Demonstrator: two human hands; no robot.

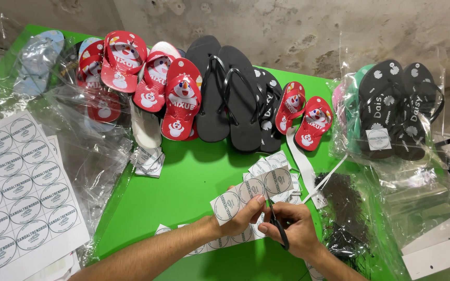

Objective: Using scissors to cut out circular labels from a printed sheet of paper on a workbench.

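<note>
My left hand (238, 217) pinches a white paper strip of round printed labels (251, 191) low in the middle of the view, over the green table (183, 182). My right hand (290, 226) grips black scissors (277, 222), whose blades meet the strip's lower edge next to my left thumb. Cut label pieces (272, 164) lie just beyond the strip, and more lie under my wrists.
A full sheet of round labels (19, 192) lies at left beside clear plastic bags (87, 151). Red snowman flip-flops (131, 78), black flip-flops (230, 93) and small red ones (303, 117) line the back. Bagged black sandals (391, 109) and black ties (347, 213) sit at right.
</note>
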